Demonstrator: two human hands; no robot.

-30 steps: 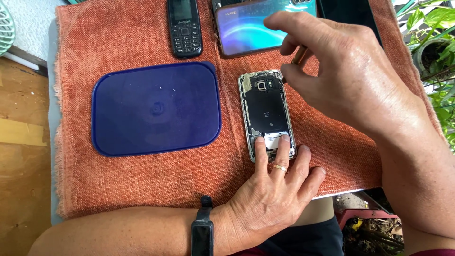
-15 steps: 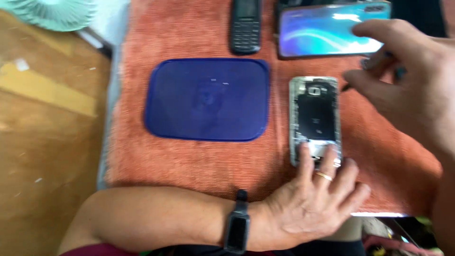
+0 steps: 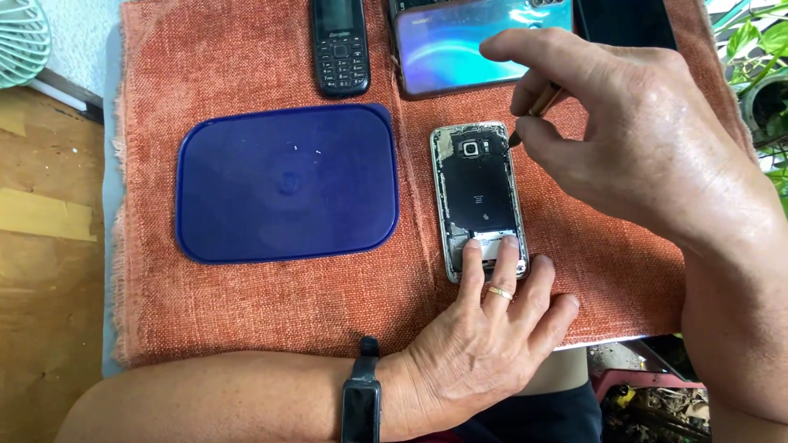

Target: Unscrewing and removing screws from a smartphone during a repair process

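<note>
A smartphone with its back cover off (image 3: pixel 478 193) lies on an orange woven cloth (image 3: pixel 246 303), its dark insides facing up. My left hand (image 3: pixel 484 344), with a ring and a black wristband, presses two fingertips on the phone's lower end. My right hand (image 3: pixel 632 139) hovers over the phone's upper right corner and pinches a thin brass-coloured tool (image 3: pixel 533 111), whose tip points at the phone's top edge.
A dark blue plastic lid (image 3: pixel 287 180) lies left of the open phone. A black keypad phone (image 3: pixel 339 45) and a shiny blue-backed phone (image 3: pixel 468 45) lie at the cloth's far edge. A wooden floor (image 3: pixel 41 271), a pale green fan (image 3: pixel 20 37) and plants (image 3: pixel 763 57) flank the table.
The view has swung back and forth sideways. My right hand has come down closer to the phone's top corner with the tool. My left hand stays on the phone's lower end.
</note>
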